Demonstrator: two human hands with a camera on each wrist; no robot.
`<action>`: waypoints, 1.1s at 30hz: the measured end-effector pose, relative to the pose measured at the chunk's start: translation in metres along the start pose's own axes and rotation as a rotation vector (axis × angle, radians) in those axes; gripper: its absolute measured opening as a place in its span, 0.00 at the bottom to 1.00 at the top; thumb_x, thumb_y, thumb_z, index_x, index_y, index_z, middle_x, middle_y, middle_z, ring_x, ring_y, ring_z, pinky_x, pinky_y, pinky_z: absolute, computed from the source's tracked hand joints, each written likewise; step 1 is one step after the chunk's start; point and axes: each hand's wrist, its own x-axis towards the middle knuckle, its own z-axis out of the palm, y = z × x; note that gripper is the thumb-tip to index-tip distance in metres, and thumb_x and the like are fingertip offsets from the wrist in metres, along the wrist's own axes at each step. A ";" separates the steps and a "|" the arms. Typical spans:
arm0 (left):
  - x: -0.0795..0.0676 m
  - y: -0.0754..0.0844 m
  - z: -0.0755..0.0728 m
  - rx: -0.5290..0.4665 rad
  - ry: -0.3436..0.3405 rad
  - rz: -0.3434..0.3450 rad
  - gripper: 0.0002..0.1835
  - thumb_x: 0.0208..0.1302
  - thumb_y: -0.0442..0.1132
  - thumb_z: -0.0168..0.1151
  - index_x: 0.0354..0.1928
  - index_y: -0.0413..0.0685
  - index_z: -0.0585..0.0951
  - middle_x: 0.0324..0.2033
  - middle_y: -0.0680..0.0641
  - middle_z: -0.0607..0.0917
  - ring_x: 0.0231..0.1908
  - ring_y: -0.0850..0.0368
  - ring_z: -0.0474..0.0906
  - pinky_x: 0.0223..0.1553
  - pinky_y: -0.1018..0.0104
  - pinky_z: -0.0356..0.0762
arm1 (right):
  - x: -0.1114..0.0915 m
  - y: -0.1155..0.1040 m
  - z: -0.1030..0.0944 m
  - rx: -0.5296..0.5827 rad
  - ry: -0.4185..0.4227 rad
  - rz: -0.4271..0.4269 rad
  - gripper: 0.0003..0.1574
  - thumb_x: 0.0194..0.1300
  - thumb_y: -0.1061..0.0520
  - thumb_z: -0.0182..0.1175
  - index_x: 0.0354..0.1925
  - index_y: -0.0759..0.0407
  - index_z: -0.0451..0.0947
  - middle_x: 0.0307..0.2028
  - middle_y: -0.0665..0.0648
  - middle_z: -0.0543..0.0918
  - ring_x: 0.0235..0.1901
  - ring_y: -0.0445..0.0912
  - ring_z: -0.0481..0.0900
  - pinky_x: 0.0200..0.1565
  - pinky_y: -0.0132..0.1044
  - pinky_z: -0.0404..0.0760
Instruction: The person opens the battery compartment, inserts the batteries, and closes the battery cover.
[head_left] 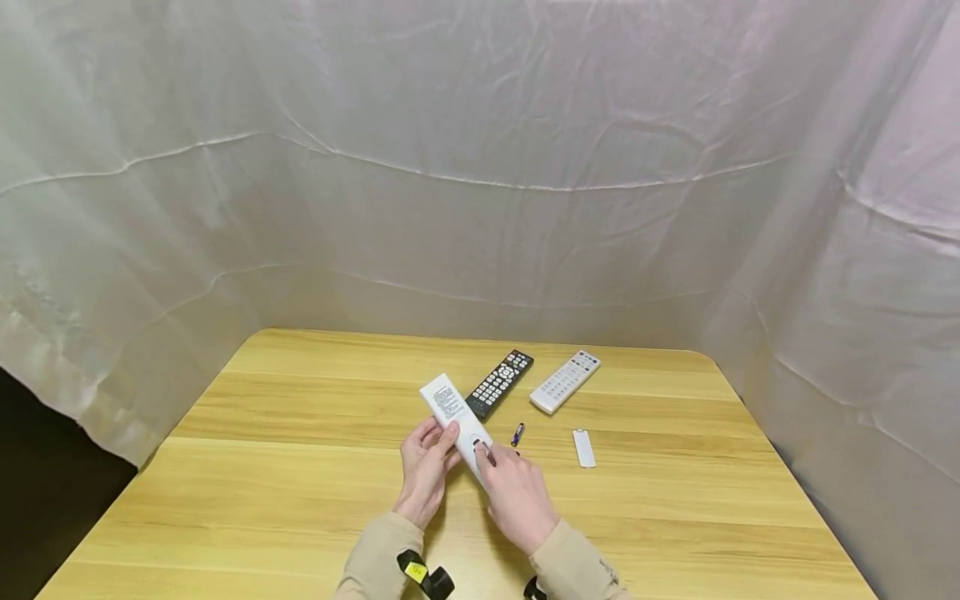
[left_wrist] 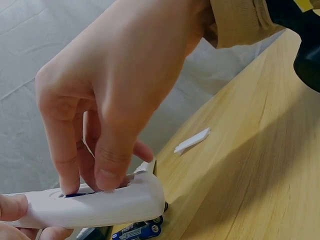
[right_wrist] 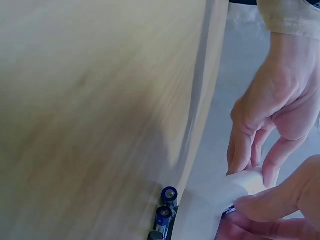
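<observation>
A white remote control (head_left: 450, 402), its labelled back facing up, is held at a slant over the table by my left hand (head_left: 425, 467), with the thumb on top and fingers beneath. My right hand (head_left: 517, 493) has its thumb and fingertips at the battery compartment near the remote's lower end. In the left wrist view these fingertips pinch a dark blue battery (left_wrist: 82, 193) at the opening; most of it is hidden. Past the remote, a blue battery (head_left: 517, 434) lies on the table, and the right wrist view shows more batteries (right_wrist: 163, 216) close together there.
A black remote (head_left: 498, 383) lies behind the held one, partly covered by it. Right of it is another white remote (head_left: 566, 382), buttons up. A small white battery cover (head_left: 583, 448) lies on the wooden table (head_left: 675, 500) to the right. Pale curtains (head_left: 480, 233) enclose the table.
</observation>
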 end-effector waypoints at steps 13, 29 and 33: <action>0.001 0.002 0.001 0.008 0.021 0.015 0.24 0.69 0.30 0.60 0.63 0.25 0.68 0.42 0.46 0.81 0.36 0.62 0.83 0.37 0.73 0.89 | -0.003 -0.011 -0.003 0.005 -0.026 -0.021 0.35 0.51 0.63 0.72 0.57 0.74 0.77 0.46 0.64 0.80 0.40 0.49 0.80 0.37 0.35 0.88; 0.001 0.008 -0.013 0.012 -0.045 0.001 0.28 0.71 0.33 0.60 0.67 0.26 0.64 0.47 0.44 0.82 0.40 0.61 0.84 0.45 0.70 0.89 | 0.000 0.036 -0.005 0.799 0.080 0.284 0.13 0.64 0.68 0.63 0.47 0.63 0.84 0.42 0.62 0.88 0.40 0.48 0.85 0.43 0.37 0.90; 0.001 0.006 -0.014 0.007 -0.036 -0.009 0.29 0.71 0.34 0.60 0.67 0.26 0.64 0.48 0.44 0.81 0.40 0.61 0.84 0.44 0.70 0.89 | 0.002 0.060 0.009 1.010 0.120 0.473 0.13 0.63 0.69 0.63 0.47 0.67 0.84 0.40 0.66 0.88 0.38 0.49 0.86 0.42 0.28 0.87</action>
